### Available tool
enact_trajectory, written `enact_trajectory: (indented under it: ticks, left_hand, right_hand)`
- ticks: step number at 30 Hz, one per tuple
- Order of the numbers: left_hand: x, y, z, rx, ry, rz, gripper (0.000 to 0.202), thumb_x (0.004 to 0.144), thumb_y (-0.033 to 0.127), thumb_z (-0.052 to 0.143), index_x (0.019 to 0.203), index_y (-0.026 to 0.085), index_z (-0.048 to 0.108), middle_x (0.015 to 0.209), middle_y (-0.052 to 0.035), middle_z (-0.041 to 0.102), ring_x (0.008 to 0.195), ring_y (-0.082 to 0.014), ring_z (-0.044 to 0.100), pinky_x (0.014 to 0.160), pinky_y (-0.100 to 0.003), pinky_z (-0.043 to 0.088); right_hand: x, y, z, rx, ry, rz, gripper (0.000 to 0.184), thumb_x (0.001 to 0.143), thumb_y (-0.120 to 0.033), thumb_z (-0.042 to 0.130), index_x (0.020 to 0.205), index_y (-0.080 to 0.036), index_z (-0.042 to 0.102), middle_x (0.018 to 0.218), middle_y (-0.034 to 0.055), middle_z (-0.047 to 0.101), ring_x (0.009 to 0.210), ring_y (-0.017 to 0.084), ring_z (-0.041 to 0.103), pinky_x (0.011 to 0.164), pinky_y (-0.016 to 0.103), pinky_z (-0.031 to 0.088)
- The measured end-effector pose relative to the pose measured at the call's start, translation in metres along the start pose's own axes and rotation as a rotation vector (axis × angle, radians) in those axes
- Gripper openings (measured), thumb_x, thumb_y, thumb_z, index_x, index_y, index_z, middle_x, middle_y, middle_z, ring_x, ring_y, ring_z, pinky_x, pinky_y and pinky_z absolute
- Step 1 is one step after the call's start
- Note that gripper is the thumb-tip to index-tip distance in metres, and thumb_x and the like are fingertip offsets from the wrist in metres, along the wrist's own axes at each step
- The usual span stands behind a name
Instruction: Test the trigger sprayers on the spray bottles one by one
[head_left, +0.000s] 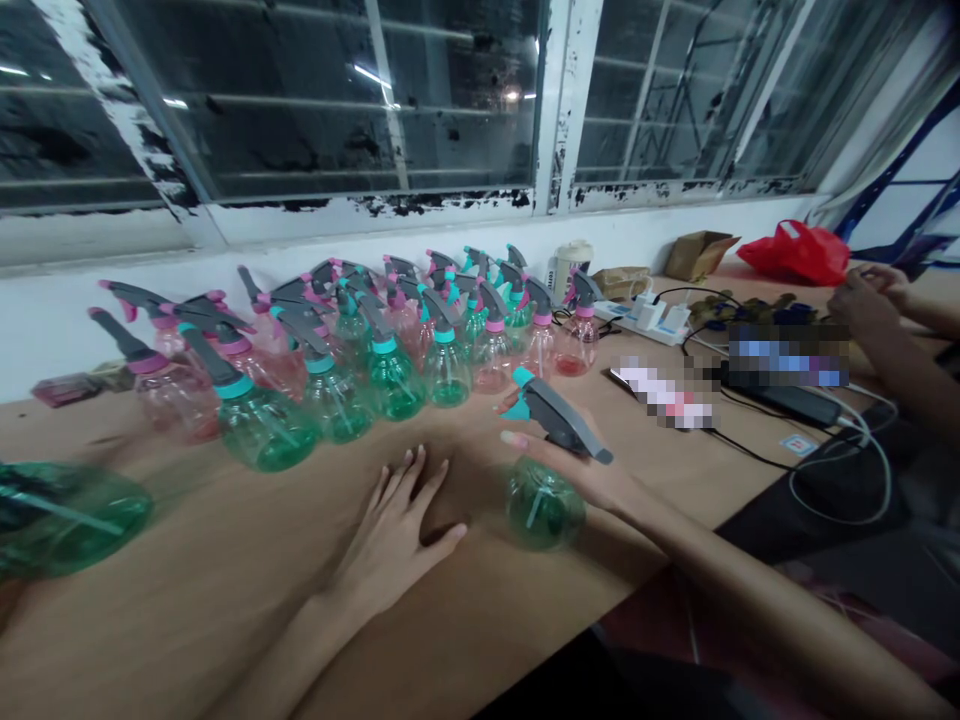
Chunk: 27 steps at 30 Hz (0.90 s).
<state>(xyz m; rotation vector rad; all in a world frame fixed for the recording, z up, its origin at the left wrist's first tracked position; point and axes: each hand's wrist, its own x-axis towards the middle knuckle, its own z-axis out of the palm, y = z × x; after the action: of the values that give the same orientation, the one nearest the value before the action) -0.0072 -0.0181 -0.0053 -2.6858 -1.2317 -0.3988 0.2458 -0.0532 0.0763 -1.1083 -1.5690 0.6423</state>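
Observation:
My right hand (577, 465) is wrapped round the neck of a green spray bottle (545, 510) with a grey and turquoise trigger head, held upright at the table's near side. Fingers spread, my left hand (401, 535) lies palm down over the brown tabletop (420, 650) and holds nothing. Just beyond it stand several more spray bottles in rows, among them a green spray bottle (397, 385) and a pink spray bottle (574, 352). At the left edge another green bottle (67, 515) is partly out of view.
Right of the bottles lie a lit phone (660, 395), a white power strip (649, 320) and loose cables. Farther back are a brown paper bag (697, 255) and a red plastic bag (799, 250). Another person's hands (870, 300) are at the right edge. A window wall runs behind the table.

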Motion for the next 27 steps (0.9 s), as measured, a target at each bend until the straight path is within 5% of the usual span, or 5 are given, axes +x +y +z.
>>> enact_trajectory:
  ticks: [4,14,20,27]
  left_hand:
    - [0.0,0.0,0.002,0.008,0.014,0.011,0.072,0.087,0.063,0.043,0.145,0.024,0.032,0.154,-0.0118,0.029,0.139,-0.0318,0.03,0.11,-0.054,0.027]
    - [0.0,0.001,0.0,-0.03,-0.001,0.008,0.073,0.086,0.062,0.045,0.146,0.022,0.03,0.155,-0.0155,0.025,0.14,-0.0334,0.027,0.11,-0.055,0.027]
    - [0.001,0.002,0.0,-0.033,-0.015,0.004,0.071,0.086,0.063,0.044,0.143,0.021,0.037,0.154,-0.0157,0.027,0.139,-0.0331,0.029,0.11,-0.055,0.026]
    - [0.0,0.002,0.0,-0.03,-0.021,0.001,0.07,0.086,0.064,0.045,0.142,0.021,0.04,0.153,-0.0163,0.028,0.139,-0.0329,0.029,0.11,-0.055,0.026]
  right_hand:
    - [0.001,0.001,0.005,0.016,-0.024,0.034,0.021,0.076,-0.039,0.07,0.089,-0.024,0.062,0.07,-0.0032,0.057,0.061,0.013,0.053,0.063,0.03,0.044]
    - [-0.003,-0.006,0.014,0.019,-0.041,-0.017,0.024,0.078,-0.035,0.068,0.099,-0.026,0.061,0.074,-0.0007,0.06,0.072,0.019,0.058,0.062,0.032,0.046]
    - [-0.002,-0.007,0.014,0.133,-0.064,-0.072,0.025,0.077,-0.031,0.067,0.102,-0.028,0.061,0.102,0.0034,0.067,0.097,0.023,0.062,0.084,0.04,0.05]
    - [0.0,-0.004,0.013,0.157,-0.105,-0.089,0.029,0.076,-0.027,0.069,0.105,-0.027,0.062,0.106,0.0043,0.068,0.102,0.023,0.062,0.092,0.04,0.048]
